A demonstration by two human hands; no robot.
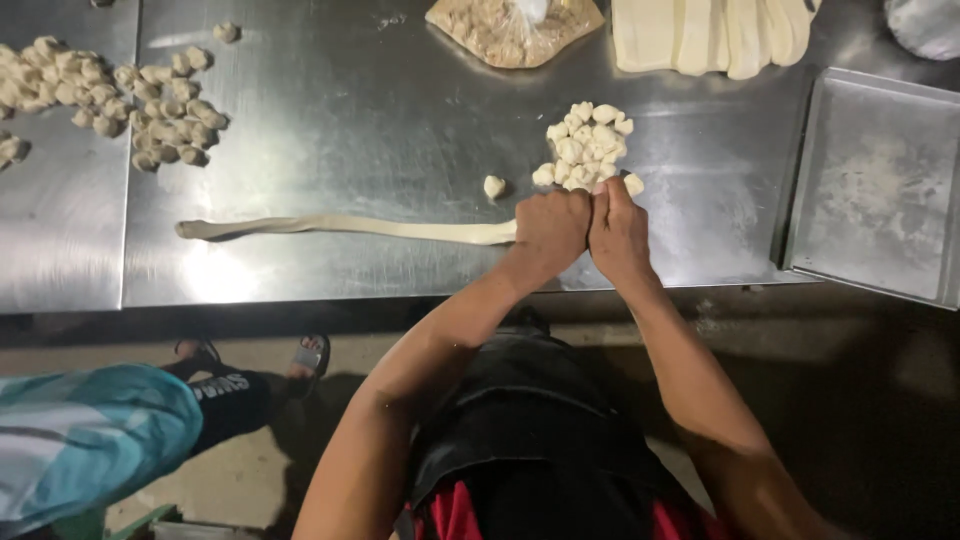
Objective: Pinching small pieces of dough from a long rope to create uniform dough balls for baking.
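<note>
- A head-worn camera looks straight down on a steel table [380, 110], its brushed metal dull grey, smudged and glaring under the light.
- The left hand [548, 232] is curled into a fist around the near end of a long dough rope [350, 227].
- The rope is pale cream, smooth and soft-looking, lying flat on the steel and running leftward from the fist to a blunt, slightly thicker far end.
- The right hand [620, 232] is pressed against the left, fingers closed; a small dough lump shows at its fingertips, though the grip itself is hidden.
- Just beyond the knuckles sits a heap of small dough pieces [588, 145], rounded, lumpy and matte, touching one another.
- 1 lone dough piece [494, 186] lies apart, left of that heap.
- At far left a larger scatter of dough pieces [120, 100] spreads across a seam between 2 table sheets.
- At the top edge sit a clear plastic bag of brown crumbly filling [514, 30] and a folded slab of pale dough sheets [710, 35].
- To the right, a shallow metal tray [880, 190] with raised rims, dusted with flour, overhangs the table's front edge.
- Bare steel lies open between the rope and the far-left scatter, and between the heap and the tray.
- The table's front edge runs just below the wrists.
- Below it, another person's teal sleeve [90, 440] and sandalled feet [255, 352] stand at lower left.
</note>
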